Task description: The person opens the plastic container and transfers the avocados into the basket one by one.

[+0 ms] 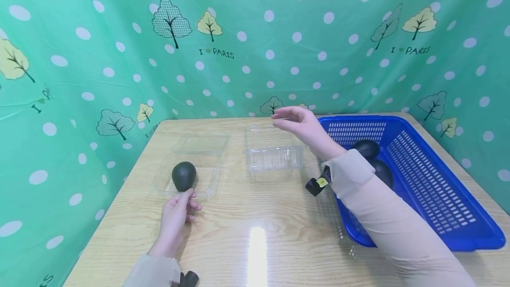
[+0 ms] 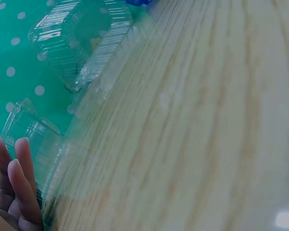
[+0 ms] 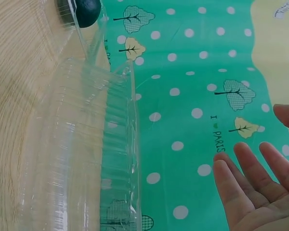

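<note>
A dark avocado [image 1: 184,176] lies in the open clear plastic clamshell box [image 1: 217,185] on the left of the table. My left hand [image 1: 178,216] is at the front of that box, its fingertips right by the avocado's near end. In the left wrist view, loosely straight fingers [image 2: 22,190] show beside the clear plastic, and the avocado is mostly hidden. My right hand [image 1: 300,125] is raised over the back right of a second clear box [image 1: 275,159], fingers spread from the thumb with nothing held. That box stands with its lid up in the right wrist view.
A blue perforated basket [image 1: 442,189] on the right holds more avocados [image 1: 366,149], partly covered by my right sleeve. The wooden table [image 1: 239,242] meets a green dotted curtain [image 1: 255,56] at the back and left.
</note>
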The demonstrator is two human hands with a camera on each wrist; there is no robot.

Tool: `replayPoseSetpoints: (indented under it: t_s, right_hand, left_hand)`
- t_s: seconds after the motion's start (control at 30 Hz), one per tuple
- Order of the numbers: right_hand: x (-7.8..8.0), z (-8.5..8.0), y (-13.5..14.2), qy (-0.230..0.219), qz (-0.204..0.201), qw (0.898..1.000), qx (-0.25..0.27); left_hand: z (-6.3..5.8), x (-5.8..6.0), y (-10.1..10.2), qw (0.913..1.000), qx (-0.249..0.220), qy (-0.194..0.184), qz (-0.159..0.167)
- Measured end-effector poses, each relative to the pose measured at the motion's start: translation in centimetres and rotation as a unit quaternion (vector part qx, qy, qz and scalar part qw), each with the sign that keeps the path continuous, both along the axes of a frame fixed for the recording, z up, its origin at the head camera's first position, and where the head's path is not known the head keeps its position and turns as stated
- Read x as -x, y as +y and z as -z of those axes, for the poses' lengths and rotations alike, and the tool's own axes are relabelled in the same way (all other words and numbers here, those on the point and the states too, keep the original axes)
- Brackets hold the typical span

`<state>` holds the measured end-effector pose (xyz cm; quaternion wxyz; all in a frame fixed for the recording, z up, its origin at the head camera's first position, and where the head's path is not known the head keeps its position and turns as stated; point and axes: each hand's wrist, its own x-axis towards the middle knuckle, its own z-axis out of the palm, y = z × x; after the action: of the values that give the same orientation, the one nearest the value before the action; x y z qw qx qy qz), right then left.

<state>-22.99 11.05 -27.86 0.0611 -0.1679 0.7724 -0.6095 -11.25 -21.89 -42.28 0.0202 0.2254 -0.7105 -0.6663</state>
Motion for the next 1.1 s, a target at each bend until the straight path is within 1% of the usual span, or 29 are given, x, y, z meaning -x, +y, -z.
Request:
replayPoseSetpoints:
  t_s: [0.27, 0.5, 0.73, 0.87, 1.1]
  right_hand:
    - [0.3, 0.2, -1.4, -0.013, -0.007, 1.000, -0.001]
    - [0.5, 0.5, -2.7, -0.008, -0.004, 1.000, -0.017]
    - [0.6, 0.8, -3.7, -0.010, -0.007, 1.000, -0.008]
    - [0.7, 0.8, -4.5, -0.007, -0.016, 1.000, -0.003]
    - [0.5, 0.8, -6.0, -0.018, -0.034, 0.999, -0.003]
  left_hand:
    - [0.1, 0.1, 0.0, 1.0000, -0.008, -0.001, -0.003]
    - [0.2, 0.0, 0.0, 1.0000, -0.006, 0.002, -0.003]
    - [0.1, 0.0, 0.0, 1.0000, -0.006, 0.002, 0.001]
    - [0.1, -0.1, 0.0, 0.9999, -0.010, 0.000, 0.005]
    - [0.1, -0.1, -0.1, 0.9999, -0.010, 0.001, 0.006]
